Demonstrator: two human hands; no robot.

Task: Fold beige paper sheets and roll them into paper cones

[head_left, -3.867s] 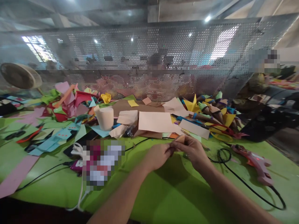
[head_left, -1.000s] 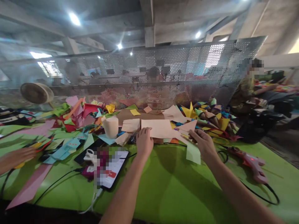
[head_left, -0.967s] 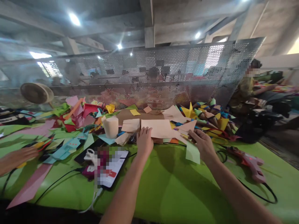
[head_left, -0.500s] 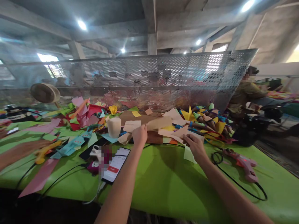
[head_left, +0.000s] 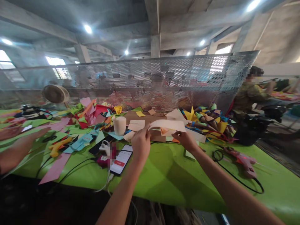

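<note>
My left hand (head_left: 141, 143) pinches the near end of a cream paper strip (head_left: 170, 124), which arches up and over to the right above the table. Just right of it, my right hand (head_left: 187, 141) is closed, its fingertips at a small folded cream paper piece (head_left: 166, 131) under the strip. Part of that piece is hidden by the strip. A brown board (head_left: 157, 136) with paper scraps lies behind both hands. Left of my left hand are a white cup (head_left: 119, 125) and a lit phone (head_left: 122, 159).
A pink glue gun (head_left: 243, 161) with a looped cord lies at the right on the green table (head_left: 164, 178). A yellow glue gun (head_left: 59, 146) and a co-worker's arm (head_left: 17, 150) are at the left. Colourful paper cones (head_left: 211, 120) are piled behind, before a perforated metal screen (head_left: 145, 72).
The cream strip has bent into an arch between my hands. My right hand has moved left and turned inward, bringing its paper piece under the strip. The co-worker's hand has left the yellow glue gun.
</note>
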